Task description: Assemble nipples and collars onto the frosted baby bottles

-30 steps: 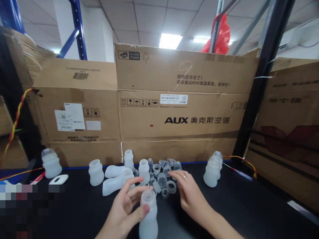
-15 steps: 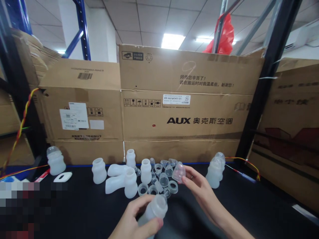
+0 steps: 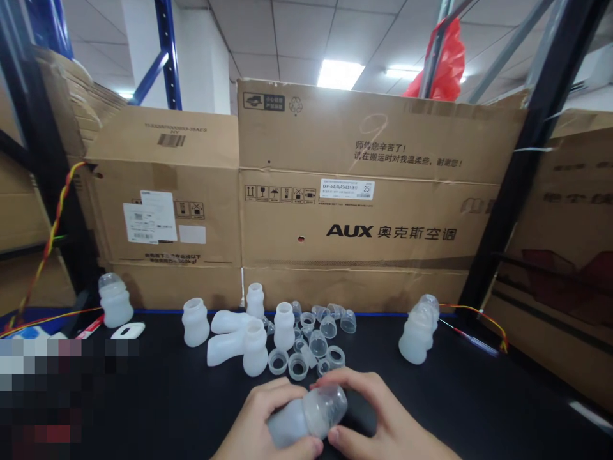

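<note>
Left hand (image 3: pixel 261 425): curled around the body of a frosted bottle (image 3: pixel 292 425), thumb underneath.
Right hand (image 3: pixel 378 418): fingers closed over the clear cap (image 3: pixel 326 407) at the bottle's neck.
Bottle position: tilted on its side, low centre, above the black table (image 3: pixel 479 396).
Behind: loose bottles (image 3: pixel 253 345), rings (image 3: pixel 297 366) and caps (image 3: pixel 330 322) clustered near the AUX carton (image 3: pixel 364 211).
Right: capped bottles (image 3: pixel 416 332), well apart.

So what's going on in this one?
A person holds a frosted plastic bottle tilted on its side over a black table. The left hand grips the body, and the right hand is on the clear cap at its neck. Behind lie more open bottles and loose clear caps and rings. Two capped bottles stand at the right.
</note>
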`<state>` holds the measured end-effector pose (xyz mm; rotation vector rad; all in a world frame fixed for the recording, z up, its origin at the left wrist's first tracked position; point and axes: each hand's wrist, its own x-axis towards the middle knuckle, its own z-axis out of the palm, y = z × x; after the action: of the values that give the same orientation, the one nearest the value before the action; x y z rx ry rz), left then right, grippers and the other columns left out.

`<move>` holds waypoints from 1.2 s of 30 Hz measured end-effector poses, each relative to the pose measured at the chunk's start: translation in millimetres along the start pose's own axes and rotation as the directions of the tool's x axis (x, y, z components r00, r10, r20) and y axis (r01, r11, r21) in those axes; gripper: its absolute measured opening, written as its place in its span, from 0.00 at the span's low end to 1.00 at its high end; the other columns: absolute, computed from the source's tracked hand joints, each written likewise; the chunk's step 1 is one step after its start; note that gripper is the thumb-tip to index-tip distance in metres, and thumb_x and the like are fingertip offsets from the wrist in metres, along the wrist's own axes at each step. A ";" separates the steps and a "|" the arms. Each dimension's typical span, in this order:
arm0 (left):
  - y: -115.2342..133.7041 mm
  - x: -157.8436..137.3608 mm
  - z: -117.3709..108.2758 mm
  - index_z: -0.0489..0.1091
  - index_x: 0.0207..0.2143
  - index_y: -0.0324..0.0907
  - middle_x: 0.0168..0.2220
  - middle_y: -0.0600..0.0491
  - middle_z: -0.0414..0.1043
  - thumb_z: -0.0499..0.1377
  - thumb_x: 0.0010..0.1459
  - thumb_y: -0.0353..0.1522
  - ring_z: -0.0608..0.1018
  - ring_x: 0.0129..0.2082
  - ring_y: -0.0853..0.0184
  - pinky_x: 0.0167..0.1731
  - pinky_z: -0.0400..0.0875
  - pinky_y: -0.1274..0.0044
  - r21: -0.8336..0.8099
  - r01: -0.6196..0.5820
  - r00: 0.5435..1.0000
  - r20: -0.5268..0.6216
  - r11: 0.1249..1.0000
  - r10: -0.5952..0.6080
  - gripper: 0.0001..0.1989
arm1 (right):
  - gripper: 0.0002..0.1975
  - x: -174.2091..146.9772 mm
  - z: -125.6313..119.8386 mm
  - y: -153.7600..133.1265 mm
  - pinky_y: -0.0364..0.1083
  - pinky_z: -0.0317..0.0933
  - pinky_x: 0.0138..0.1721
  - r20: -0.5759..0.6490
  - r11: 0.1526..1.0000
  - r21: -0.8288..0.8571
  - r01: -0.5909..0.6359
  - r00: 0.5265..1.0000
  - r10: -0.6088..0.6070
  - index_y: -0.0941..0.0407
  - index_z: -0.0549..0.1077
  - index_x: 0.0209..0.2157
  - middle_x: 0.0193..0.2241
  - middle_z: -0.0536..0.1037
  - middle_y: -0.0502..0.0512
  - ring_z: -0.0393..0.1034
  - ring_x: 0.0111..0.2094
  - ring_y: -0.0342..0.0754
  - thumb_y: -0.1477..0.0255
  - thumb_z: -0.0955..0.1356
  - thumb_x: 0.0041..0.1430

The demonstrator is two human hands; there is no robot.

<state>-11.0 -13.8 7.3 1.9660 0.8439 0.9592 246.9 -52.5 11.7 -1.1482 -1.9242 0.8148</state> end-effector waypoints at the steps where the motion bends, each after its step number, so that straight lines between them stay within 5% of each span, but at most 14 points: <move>1: -1.6 -1.0 0.4 0.85 0.39 0.45 0.32 0.51 0.75 0.74 0.49 0.43 0.76 0.30 0.62 0.30 0.63 0.76 0.053 -0.008 1.000 0.014 0.999 0.007 0.16 | 0.25 -1.4 0.3 0.2 0.59 0.71 0.57 0.004 0.999 -0.041 -0.016 1.000 0.016 0.46 0.76 0.56 0.50 0.80 0.58 0.76 0.53 0.60 0.56 0.77 0.59; 6: -11.2 -10.2 10.6 0.85 0.43 0.52 0.30 0.52 0.76 0.66 0.59 0.54 0.78 0.26 0.64 0.25 0.63 0.76 0.313 -0.145 0.984 -0.057 0.939 0.171 0.20 | 0.22 6.6 17.1 5.2 0.47 0.69 0.37 -0.074 0.969 -0.246 -0.002 0.997 -0.017 0.54 0.79 0.34 0.30 0.78 0.54 0.73 0.33 0.51 0.49 0.70 0.65; 9: -17.0 -13.8 17.4 0.81 0.49 0.51 0.32 0.52 0.79 0.56 0.66 0.57 0.80 0.27 0.62 0.25 0.67 0.76 0.540 -0.281 0.900 -0.138 0.793 0.413 0.26 | 0.37 21.1 30.5 1.6 0.43 0.52 0.22 -0.011 0.980 -0.173 -0.094 0.996 0.093 0.55 0.66 0.17 0.15 0.63 0.47 0.57 0.19 0.43 0.44 0.57 0.71; 11: -18.0 -14.0 18.5 0.78 0.50 0.48 0.33 0.51 0.79 0.52 0.70 0.55 0.82 0.29 0.61 0.26 0.71 0.75 0.658 -0.306 0.864 -0.111 0.688 0.490 0.26 | 0.39 28.6 34.5 -4.4 0.44 0.44 0.20 0.028 0.978 -0.122 -0.169 0.984 0.173 0.54 0.59 0.14 0.12 0.56 0.46 0.51 0.17 0.41 0.41 0.54 0.70; 14: -16.3 -12.8 15.2 0.74 0.54 0.48 0.37 0.52 0.79 0.58 0.69 0.49 0.84 0.34 0.61 0.29 0.77 0.76 0.675 -0.308 0.880 -0.065 0.670 0.471 0.20 | 0.35 32.4 30.2 -13.7 0.44 0.44 0.23 -0.035 0.983 -0.092 -0.157 0.987 0.155 0.54 0.60 0.17 0.15 0.57 0.45 0.53 0.20 0.42 0.43 0.59 0.69; 19: -15.1 -9.3 4.9 0.64 0.65 0.52 0.53 0.50 0.80 0.71 0.57 0.43 0.85 0.50 0.56 0.47 0.84 0.71 0.642 -0.258 0.918 -0.069 0.722 0.389 0.36 | 0.20 32.0 -0.1 -16.2 0.44 0.60 0.31 -0.251 0.994 0.073 -0.077 0.963 0.093 0.54 0.70 0.30 0.27 0.72 0.48 0.66 0.29 0.47 0.52 0.71 0.64; 21: -15.0 -5.9 0.1 0.69 0.62 0.49 0.56 0.47 0.80 0.71 0.56 0.39 0.85 0.52 0.54 0.48 0.85 0.68 0.692 -0.219 0.943 -0.032 0.688 0.333 0.32 | 0.17 33.4 -17.2 -10.2 0.46 0.65 0.37 -0.351 0.996 0.070 -0.048 0.934 0.070 0.54 0.73 0.37 0.33 0.78 0.52 0.72 0.35 0.51 0.53 0.70 0.66; 28: -17.3 5.5 -9.9 0.75 0.60 0.40 0.60 0.38 0.78 0.66 0.60 0.39 0.80 0.58 0.43 0.54 0.81 0.53 0.761 -0.212 0.976 0.139 0.613 0.165 0.26 | 0.21 40.8 -60.9 25.9 0.51 0.68 0.36 -0.577 0.954 -0.252 -0.161 0.816 -0.015 0.53 0.74 0.47 0.41 0.80 0.57 0.75 0.36 0.55 0.51 0.68 0.65; 32: -16.9 6.1 -7.1 0.78 0.55 0.43 0.55 0.41 0.81 0.70 0.56 0.34 0.84 0.53 0.45 0.50 0.83 0.55 0.745 -0.258 0.965 0.177 0.615 0.191 0.23 | 0.22 43.3 -65.8 33.8 0.54 0.70 0.39 -0.635 0.869 -0.373 -0.327 0.772 0.018 0.50 0.69 0.55 0.47 0.81 0.56 0.77 0.39 0.56 0.51 0.66 0.68; 36: -20.9 6.1 -4.8 0.78 0.49 0.46 0.48 0.46 0.84 0.74 0.55 0.38 0.86 0.44 0.52 0.42 0.84 0.65 0.723 -0.403 0.905 0.222 0.561 0.364 0.20 | 0.22 44.9 -67.2 39.8 0.60 0.73 0.42 -0.673 0.792 -0.460 -0.401 0.739 -0.017 0.51 0.65 0.60 0.53 0.80 0.60 0.79 0.48 0.63 0.54 0.63 0.71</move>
<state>-16.6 2.8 -6.5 3.0047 0.8857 0.8493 306.0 13.8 27.0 -1.7537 -1.4616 -0.1535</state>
